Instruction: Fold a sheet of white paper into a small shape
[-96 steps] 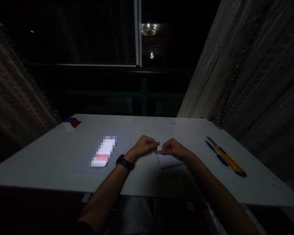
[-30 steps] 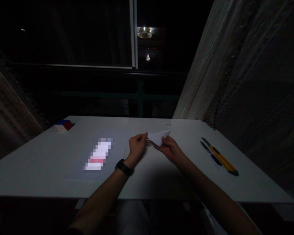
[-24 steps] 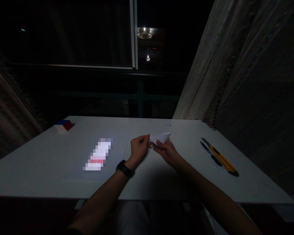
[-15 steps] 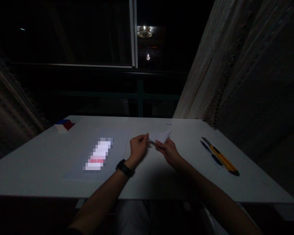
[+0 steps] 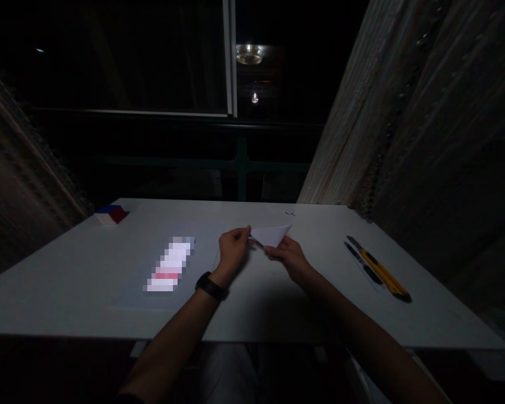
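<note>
A small folded piece of white paper [image 5: 271, 234], roughly triangular, is held up above the white table between my two hands. My left hand [image 5: 234, 247], with a dark watch on its wrist, pinches the paper's left corner between thumb and fingertips. My right hand [image 5: 289, 258] grips the lower right part, thumb on the near side and fingers behind. A dark slit shows along the paper's lower edge, between the two hands. The fingers behind the paper are partly hidden.
Left on the table [image 5: 252, 325] lies a lit, blurred phone screen [image 5: 169, 264] on a paper sheet [image 5: 130, 297]. A blue, red and white block [image 5: 110, 214] sits far left. At right are a yellow utility knife [image 5: 381, 270] and a dark pen [image 5: 364, 264]. Small scraps [image 5: 290, 213] lie behind.
My left hand has shifted slightly left and up with its corner of the paper. The gap between my hands is wider, and more of the paper's lower edge shows.
</note>
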`<state>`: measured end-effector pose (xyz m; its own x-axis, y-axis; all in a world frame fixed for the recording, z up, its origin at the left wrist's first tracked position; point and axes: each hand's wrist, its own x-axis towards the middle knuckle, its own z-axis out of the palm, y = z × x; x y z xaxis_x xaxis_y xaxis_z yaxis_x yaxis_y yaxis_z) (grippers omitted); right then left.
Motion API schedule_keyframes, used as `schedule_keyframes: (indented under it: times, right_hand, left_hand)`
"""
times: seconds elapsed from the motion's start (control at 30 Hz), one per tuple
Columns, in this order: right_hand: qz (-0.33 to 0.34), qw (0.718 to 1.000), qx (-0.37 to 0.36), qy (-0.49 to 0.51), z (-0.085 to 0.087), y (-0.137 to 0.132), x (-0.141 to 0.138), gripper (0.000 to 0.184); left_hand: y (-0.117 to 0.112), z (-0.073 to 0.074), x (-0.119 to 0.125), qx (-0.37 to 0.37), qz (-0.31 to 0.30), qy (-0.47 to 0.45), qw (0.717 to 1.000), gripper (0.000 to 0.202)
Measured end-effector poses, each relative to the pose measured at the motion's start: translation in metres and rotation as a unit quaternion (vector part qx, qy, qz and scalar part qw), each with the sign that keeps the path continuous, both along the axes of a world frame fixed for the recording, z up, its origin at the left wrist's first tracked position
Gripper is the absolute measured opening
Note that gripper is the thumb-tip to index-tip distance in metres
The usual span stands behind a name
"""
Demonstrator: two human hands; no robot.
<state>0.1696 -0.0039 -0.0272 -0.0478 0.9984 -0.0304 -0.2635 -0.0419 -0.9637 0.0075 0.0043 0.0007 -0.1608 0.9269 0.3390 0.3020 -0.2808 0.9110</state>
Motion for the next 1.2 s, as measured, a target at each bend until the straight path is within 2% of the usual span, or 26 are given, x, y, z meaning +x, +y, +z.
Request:
schedule_keyframes:
  times: [0.1,0.23,0.3,0.43,0.53,0.97,1.07,1.2]
  right_hand:
    - [0.005,0.999,-0.004,0.034,0.003,0.0,0.0,0.051]
    - [0.014,0.991,0.019,0.132,0.006,0.001,-0.003,0.041]
    - [-0.002,0.987,0.03,0.156,0.006,0.002,-0.004,0.036]
    - [-0.075,0.988,0.012,0.138,0.006,0.003,-0.006,0.032]
    - [-0.103,0.985,0.008,0.135,0.009,0.001,-0.006,0.033]
    - [-0.096,0.988,0.001,0.122,0.013,0.0,0.001,0.028]
    - [-0.098,0.989,-0.002,0.111,0.012,0.002,0.003,0.027]
    - [-0.108,0.989,0.002,0.103,0.012,0.001,0.005,0.027]
  left_hand:
    - [0.0,-0.002,0.001,0.003,-0.007,-0.012,1.0,0.042]
    - [-0.004,-0.003,0.006,0.0,-0.037,-0.018,0.999,0.041]
    - [-0.005,-0.003,0.008,-0.003,-0.046,-0.025,0.999,0.04]
    - [-0.007,0.0,0.009,-0.009,-0.02,-0.023,1.0,0.039]
    - [-0.008,0.001,0.009,-0.009,-0.01,-0.012,1.0,0.039]
    - [-0.004,-0.003,0.006,0.008,-0.005,-0.015,1.0,0.039]
    - [-0.002,-0.004,0.006,-0.005,-0.014,-0.043,0.999,0.039]
    - [-0.002,-0.004,0.007,-0.043,-0.056,-0.124,0.99,0.04]
